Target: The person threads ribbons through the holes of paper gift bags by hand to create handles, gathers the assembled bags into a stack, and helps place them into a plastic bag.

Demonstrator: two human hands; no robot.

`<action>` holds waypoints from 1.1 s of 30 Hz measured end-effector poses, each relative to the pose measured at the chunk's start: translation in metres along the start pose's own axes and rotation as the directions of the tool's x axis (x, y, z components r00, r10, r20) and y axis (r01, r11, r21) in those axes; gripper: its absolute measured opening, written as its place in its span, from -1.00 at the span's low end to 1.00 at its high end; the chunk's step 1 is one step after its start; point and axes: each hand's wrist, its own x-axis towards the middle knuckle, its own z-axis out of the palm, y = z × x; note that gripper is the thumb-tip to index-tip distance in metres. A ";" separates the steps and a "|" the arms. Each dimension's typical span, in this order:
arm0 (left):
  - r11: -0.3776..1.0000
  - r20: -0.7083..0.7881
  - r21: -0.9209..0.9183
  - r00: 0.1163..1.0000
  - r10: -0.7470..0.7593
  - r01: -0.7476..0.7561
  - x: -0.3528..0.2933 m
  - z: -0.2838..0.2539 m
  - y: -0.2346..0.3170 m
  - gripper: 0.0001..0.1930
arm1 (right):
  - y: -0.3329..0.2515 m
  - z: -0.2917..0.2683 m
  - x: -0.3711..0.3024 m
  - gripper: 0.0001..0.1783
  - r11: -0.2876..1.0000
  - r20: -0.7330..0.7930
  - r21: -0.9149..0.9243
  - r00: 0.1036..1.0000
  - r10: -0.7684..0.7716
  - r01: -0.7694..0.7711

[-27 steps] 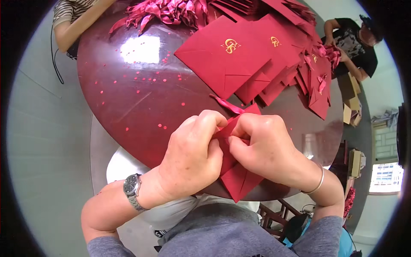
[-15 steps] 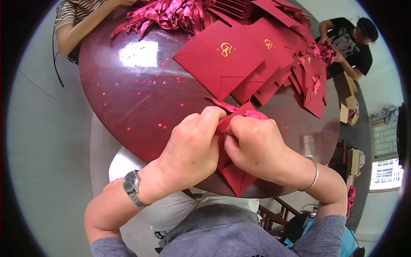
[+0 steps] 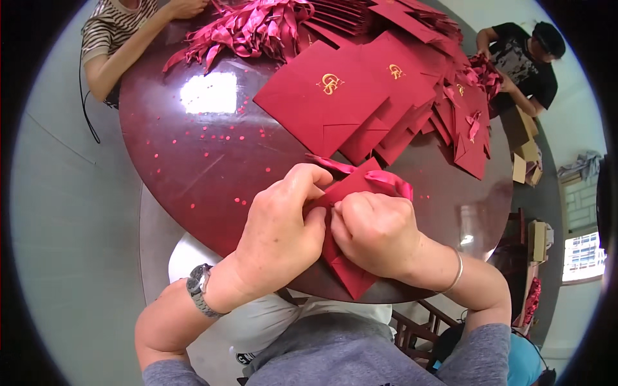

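Observation:
A narrow red paper bag (image 3: 351,273) lies tilted at the table's near edge, between my hands. Pink satin ribbon (image 3: 391,181) loops out from its upper end, with another strand on the left. My left hand (image 3: 280,222) curves beside the bag's left edge, its thumb and forefinger apart with nothing visible between them. Over the bag's middle, my right hand (image 3: 376,231) is closed in a pinch, fingertips at a small dark spot on the paper. What those fingertips hold is hidden, and the ribbon passes just behind the knuckles.
Red bags with gold emblems (image 3: 335,96) overlap in a pile beyond my hands. A heap of pink ribbons (image 3: 251,29) lies at the far left. Small red paper dots (image 3: 206,137) dot the dark round table (image 3: 193,161). Two people work at its far sides; cartons (image 3: 524,154) stand right.
My left thumb and forefinger have come apart and drawn back from the bag's middle. My right hand stays closed and has shifted slightly nearer me. More of the ribbon loop shows.

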 end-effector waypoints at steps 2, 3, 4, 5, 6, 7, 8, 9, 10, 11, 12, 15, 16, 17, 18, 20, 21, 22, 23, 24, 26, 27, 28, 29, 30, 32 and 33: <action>0.992 -0.026 0.061 0.993 0.112 -0.110 0.000 0.002 -0.001 -0.70 | 0.001 0.000 -0.002 -0.78 1.000 -0.028 0.026 1.000 0.003 -0.003; 0.992 -0.025 0.063 0.993 0.115 -0.113 0.001 0.001 0.001 -0.70 | 0.002 -0.001 -0.003 -0.78 0.999 -0.054 0.049 0.998 0.008 -0.005; 0.998 0.002 0.039 0.999 0.051 -0.051 0.001 -0.002 0.004 -0.71 | 0.001 0.000 -0.004 -0.78 0.999 -0.058 0.048 0.998 0.009 -0.006; 1.000 0.030 0.017 0.999 -0.013 0.013 0.002 -0.003 0.006 -0.72 | 0.000 0.000 -0.005 -0.79 1.000 -0.065 0.016 0.998 0.000 0.001; 1.000 0.032 0.017 0.999 -0.010 0.010 0.002 -0.002 0.006 -0.72 | -0.001 0.000 -0.006 -0.79 1.000 -0.069 -0.018 0.998 -0.008 0.007; 0.997 0.017 0.065 0.999 0.044 -0.045 0.002 -0.001 0.005 -0.72 | -0.001 0.000 -0.006 -0.79 1.000 -0.072 -0.020 0.997 -0.007 0.005; 0.989 0.004 0.114 0.995 0.099 -0.099 0.002 0.000 0.005 -0.73 | 0.001 0.001 -0.005 -0.80 0.999 -0.075 0.029 0.997 0.020 -0.018; 0.988 0.007 0.114 0.995 0.103 -0.103 0.003 0.000 0.007 -0.73 | 0.002 0.001 -0.005 -0.80 0.996 -0.078 0.077 0.996 0.047 -0.041; 0.995 0.021 0.076 0.998 0.059 -0.060 0.004 0.000 0.010 -0.75 | 0.002 0.001 -0.005 -0.80 0.996 -0.082 0.075 0.995 0.050 -0.044; 0.999 0.038 0.038 0.999 0.015 -0.016 0.004 0.000 0.012 -0.76 | 0.002 0.001 -0.005 -0.81 0.982 -0.090 0.161 0.989 0.116 -0.100; 0.999 0.042 0.039 0.999 0.018 -0.020 0.005 0.001 0.012 -0.76 | 0.003 0.002 -0.005 -0.81 0.956 -0.093 0.248 0.979 0.182 -0.154; 0.975 0.077 -0.107 0.979 -0.189 0.197 0.009 0.001 0.016 -0.78 | 0.000 -0.003 -0.009 -0.80 0.998 -0.117 0.056 0.992 0.034 -0.028; 0.976 0.086 -0.105 0.979 -0.182 0.191 0.011 0.001 0.018 -0.78 | -0.001 -0.006 -0.008 -0.80 0.998 -0.124 0.052 0.991 0.042 -0.036; 0.970 0.114 -0.103 0.971 -0.210 0.222 0.014 0.000 0.020 -0.78 | -0.002 -0.010 -0.007 -0.79 1.000 -0.120 -0.013 0.992 -0.024 0.023; 0.963 0.140 -0.098 0.961 -0.238 0.252 0.017 0.000 0.021 -0.78 | -0.002 -0.012 -0.006 -0.78 0.994 -0.112 -0.076 0.989 -0.092 0.084; 0.937 0.183 -0.186 0.948 -0.262 0.295 0.024 -0.002 0.023 -0.77 | 0.000 -0.013 -0.007 -0.75 0.991 -0.158 -0.104 0.983 -0.097 0.081; 0.897 0.220 -0.275 0.931 -0.290 0.345 0.028 -0.002 0.024 -0.77 | 0.002 -0.015 -0.008 -0.73 0.991 -0.207 -0.108 0.974 -0.093 0.072; 0.900 0.224 -0.273 0.932 -0.284 0.340 0.032 -0.004 0.025 -0.77 | 0.004 -0.016 -0.009 -0.72 0.992 -0.255 -0.112 0.963 -0.091 0.064; 0.873 0.328 -0.255 0.886 -0.328 0.417 0.036 -0.007 0.027 -0.76 | 0.005 -0.017 -0.010 -0.72 0.991 -0.260 -0.116 0.962 -0.088 0.060; 0.841 0.427 -0.226 0.826 -0.368 0.491 0.038 -0.010 0.028 -0.74 | 0.005 -0.019 -0.011 -0.72 0.991 -0.252 -0.119 0.964 -0.086 0.058; 0.844 0.435 -0.227 0.826 -0.358 0.486 0.035 -0.005 0.026 -0.78 | 0.007 -0.019 -0.015 -0.72 0.991 -0.248 -0.121 0.965 -0.082 0.053; 0.896 0.389 -0.132 0.853 -0.347 0.425 0.035 -0.003 0.031 -0.80 | 0.008 -0.016 -0.018 -0.73 0.997 -0.234 -0.075 0.971 -0.043 0.026; 0.932 0.345 -0.031 0.879 -0.330 0.362 0.035 0.000 0.034 -0.82 | 0.010 -0.014 -0.019 -0.74 1.000 -0.218 -0.029 0.976 -0.005 -0.001; 0.942 0.303 -0.020 0.900 -0.314 0.335 0.032 0.003 0.034 -0.85 | 0.010 -0.014 -0.021 -0.74 1.000 -0.222 -0.026 0.975 -0.004 -0.002; 0.942 0.302 -0.016 0.899 -0.315 0.336 0.030 0.005 0.034 -0.85 | 0.010 -0.014 -0.024 -0.73 0.999 -0.214 -0.041 0.977 0.000 -0.009; 0.932 0.264 -0.068 0.907 -0.328 0.356 0.026 0.007 0.034 -0.84 | 0.008 -0.014 -0.027 -0.73 0.998 -0.208 -0.054 0.978 0.005 -0.017; 0.932 0.264 -0.065 0.907 -0.328 0.356 0.025 0.009 0.034 -0.84 | 0.006 -0.016 -0.027 -0.77 0.995 -0.204 -0.098 0.979 -0.017 -0.003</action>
